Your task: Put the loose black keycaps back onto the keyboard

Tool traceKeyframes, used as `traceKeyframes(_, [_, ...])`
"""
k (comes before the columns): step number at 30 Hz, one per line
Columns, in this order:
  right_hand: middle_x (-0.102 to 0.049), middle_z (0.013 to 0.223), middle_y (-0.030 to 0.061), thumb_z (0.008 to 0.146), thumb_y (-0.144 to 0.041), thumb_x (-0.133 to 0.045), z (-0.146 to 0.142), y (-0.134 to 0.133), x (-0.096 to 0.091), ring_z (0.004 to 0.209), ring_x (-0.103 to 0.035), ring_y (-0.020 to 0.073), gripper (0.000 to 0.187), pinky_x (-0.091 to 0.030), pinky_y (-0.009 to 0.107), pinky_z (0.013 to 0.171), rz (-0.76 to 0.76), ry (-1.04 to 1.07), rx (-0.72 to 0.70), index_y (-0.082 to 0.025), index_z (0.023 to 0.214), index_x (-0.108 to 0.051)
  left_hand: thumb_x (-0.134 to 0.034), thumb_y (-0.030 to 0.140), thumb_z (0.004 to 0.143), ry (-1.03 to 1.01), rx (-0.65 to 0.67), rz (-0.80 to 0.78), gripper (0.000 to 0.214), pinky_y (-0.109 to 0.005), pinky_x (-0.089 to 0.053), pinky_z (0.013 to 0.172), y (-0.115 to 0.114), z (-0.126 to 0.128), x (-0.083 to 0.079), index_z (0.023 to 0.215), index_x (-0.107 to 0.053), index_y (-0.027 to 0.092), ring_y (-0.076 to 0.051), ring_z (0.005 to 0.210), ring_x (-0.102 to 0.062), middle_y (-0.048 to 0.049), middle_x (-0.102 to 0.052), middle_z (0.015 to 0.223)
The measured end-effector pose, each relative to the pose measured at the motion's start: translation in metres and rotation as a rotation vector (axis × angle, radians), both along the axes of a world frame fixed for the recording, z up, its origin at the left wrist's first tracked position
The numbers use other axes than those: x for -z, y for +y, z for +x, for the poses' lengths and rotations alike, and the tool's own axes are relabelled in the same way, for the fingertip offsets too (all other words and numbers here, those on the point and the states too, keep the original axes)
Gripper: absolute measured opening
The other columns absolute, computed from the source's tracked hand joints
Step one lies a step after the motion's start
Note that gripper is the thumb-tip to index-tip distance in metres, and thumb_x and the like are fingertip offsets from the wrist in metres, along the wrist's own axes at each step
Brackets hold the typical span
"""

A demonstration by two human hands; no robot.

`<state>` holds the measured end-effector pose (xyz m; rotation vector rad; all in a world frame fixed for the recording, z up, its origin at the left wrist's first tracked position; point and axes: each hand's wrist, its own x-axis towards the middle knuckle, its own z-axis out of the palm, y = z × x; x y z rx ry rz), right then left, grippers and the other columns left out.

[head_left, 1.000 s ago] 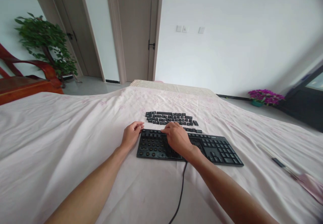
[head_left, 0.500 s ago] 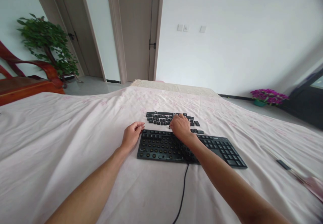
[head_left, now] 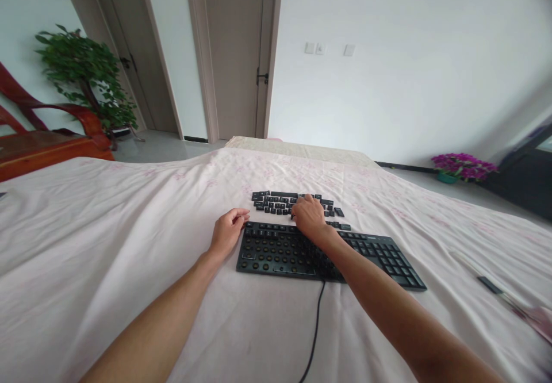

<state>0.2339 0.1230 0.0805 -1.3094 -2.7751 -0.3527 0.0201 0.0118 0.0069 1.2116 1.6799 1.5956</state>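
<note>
A black keyboard (head_left: pixel 267 255) lies on the bed-like pink-white cloth, its left part stripped to bare key posts. A few keycaps still sit along its upper left rows, and the number pad (head_left: pixel 390 259) keeps its keys. Loose black keycaps (head_left: pixel 276 205) are laid in rows just beyond it. My left hand (head_left: pixel 226 232) rests by the keyboard's upper left corner, fingers bent together; whatever is in them is hidden. Over the loose keycaps, my right hand (head_left: pixel 309 215) is closed with its fingertips down on a keycap (head_left: pixel 292 217), mostly covered by the hand.
A cable (head_left: pixel 317 325) runs from the keyboard toward me. A thin tool with a black grip (head_left: pixel 490 284) lies at the right on the patterned cloth (head_left: pixel 194 199). Beyond are a wooden chair (head_left: pixel 86 124), a green plant (head_left: pixel 81 72) and purple flowers (head_left: pixel 463 165).
The whole view has shifted slightly, so everything sits a little further right. Both hands stay in nearly the same places over the keyboard and keycaps.
</note>
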Motion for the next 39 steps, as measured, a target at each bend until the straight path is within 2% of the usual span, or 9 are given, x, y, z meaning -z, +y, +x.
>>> traceKeyframes(4, [-0.068,0.099,0.0099,0.081,-0.022,-0.063,-0.001,-0.004,0.000,0.103,-0.050,0.0253,0.014,-0.037,0.034,0.082,-0.025,0.056,-0.016,-0.021,0.086,-0.076,-0.054,0.028,0.083,0.004,0.005,-0.001,0.025,-0.035,-0.053,0.087,0.001,-0.001,0.001,0.101,-0.070,0.019,-0.020,0.092,-0.070,-0.0078,-0.075,0.097])
traceKeyframes(8, [-0.070,0.098,0.0072,0.078,-0.023,-0.066,-0.001,-0.005,-0.001,0.105,-0.052,0.0242,0.012,-0.039,0.033,0.083,-0.133,0.175,0.011,-0.023,0.083,-0.077,-0.054,0.028,0.083,-0.004,0.010,-0.002,0.025,-0.034,-0.053,0.087,0.001,-0.001,0.002,0.102,-0.070,0.019,-0.020,0.093,-0.070,-0.0079,-0.075,0.097])
traceKeyframes(10, [-0.072,0.095,0.0048,0.077,-0.028,-0.067,0.001,-0.005,-0.002,0.102,-0.055,0.0235,0.013,-0.040,0.032,0.081,-0.250,0.334,0.049,-0.025,0.085,-0.077,-0.055,0.027,0.083,-0.010,0.011,-0.008,0.025,-0.034,-0.053,0.086,0.001,-0.001,0.002,0.101,-0.070,0.019,-0.020,0.092,-0.070,-0.0075,-0.075,0.097])
traceKeyframes(15, [-0.073,0.083,0.0030,0.071,-0.037,-0.070,0.009,-0.011,0.000,0.082,-0.063,0.0191,0.029,-0.045,0.030,0.077,-0.758,0.799,0.037,-0.019,0.093,-0.077,-0.055,0.029,0.083,0.008,0.012,-0.011,0.025,-0.034,-0.053,0.085,0.001,-0.002,0.003,0.101,-0.070,0.020,-0.020,0.091,-0.070,-0.0070,-0.075,0.097])
traceKeyframes(17, [-0.074,0.082,0.0032,0.069,-0.038,-0.071,0.013,-0.017,0.001,0.082,-0.063,0.0191,0.032,-0.045,0.031,0.079,-0.849,0.890,0.031,-0.017,0.092,-0.077,-0.055,0.029,0.083,0.012,0.010,-0.011,0.025,-0.034,-0.053,0.086,0.002,-0.002,0.003,0.102,-0.070,0.020,-0.020,0.091,-0.070,-0.0070,-0.075,0.097])
traceKeyframes(22, [-0.074,0.082,0.0026,0.065,-0.040,-0.073,0.020,-0.031,-0.002,0.082,-0.063,0.0185,0.034,-0.045,0.032,0.082,-0.943,0.956,0.048,-0.018,0.091,-0.077,-0.055,0.029,0.083,0.017,0.012,-0.013,0.025,-0.034,-0.052,0.087,0.000,-0.002,0.001,0.101,-0.070,0.020,-0.020,0.091,-0.070,-0.0063,-0.075,0.096])
traceKeyframes(28, [-0.073,0.079,0.0021,0.067,-0.033,-0.072,0.022,-0.035,0.003,0.078,-0.064,0.0177,0.026,-0.046,0.030,0.079,-0.907,0.913,0.040,-0.018,0.087,-0.076,-0.055,0.028,0.083,0.041,0.004,-0.009,0.025,-0.033,-0.052,0.087,0.000,-0.001,0.000,0.101,-0.070,0.021,-0.020,0.092,-0.070,-0.0060,-0.075,0.097])
traceKeyframes(34, [-0.073,0.092,0.0007,0.074,-0.026,-0.069,0.029,-0.041,0.009,0.088,-0.063,0.0180,0.012,-0.045,0.029,0.079,-0.504,0.636,0.003,-0.024,0.084,-0.076,-0.055,0.027,0.082,0.041,-0.010,-0.016,0.025,-0.033,-0.052,0.085,0.001,-0.001,0.001,0.099,-0.071,0.021,-0.020,0.091,-0.070,-0.0057,-0.075,0.096])
traceKeyframes(39, [-0.071,0.093,0.0000,0.079,-0.026,-0.068,0.029,-0.052,0.005,0.094,-0.059,0.0177,0.010,-0.042,0.028,0.083,-0.313,0.470,-0.081,-0.025,0.087,-0.075,-0.054,0.025,0.081,0.046,-0.006,-0.013,0.024,-0.033,-0.052,0.086,-0.001,0.000,-0.001,0.098,-0.071,0.021,-0.021,0.091,-0.070,-0.0053,-0.075,0.096])
